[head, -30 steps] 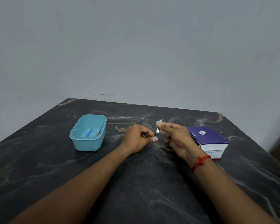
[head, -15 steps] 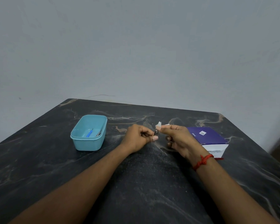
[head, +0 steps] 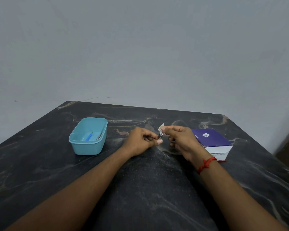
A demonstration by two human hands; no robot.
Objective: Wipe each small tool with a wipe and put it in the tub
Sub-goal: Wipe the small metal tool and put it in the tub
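My left hand (head: 140, 142) pinches a small metal tool (head: 160, 136) at mid-table, most of it hidden in my fingers. Right beside it, my right hand (head: 182, 140) holds a small white wipe (head: 161, 126) against the tool's upper end. A light-blue tub (head: 77, 144) stands to the left of my hands. Inside it lie a blue-handled tool (head: 89, 136) and a thin metal tool (head: 99, 136).
A purple and white box (head: 212, 139) lies just right of my right hand. The dark marble table (head: 148, 189) ends at a grey wall behind; its right edge runs close past the box.
My right hand has shifted slightly and the wipe has moved along the tool's tip. My left hand and the tub stay where they were.
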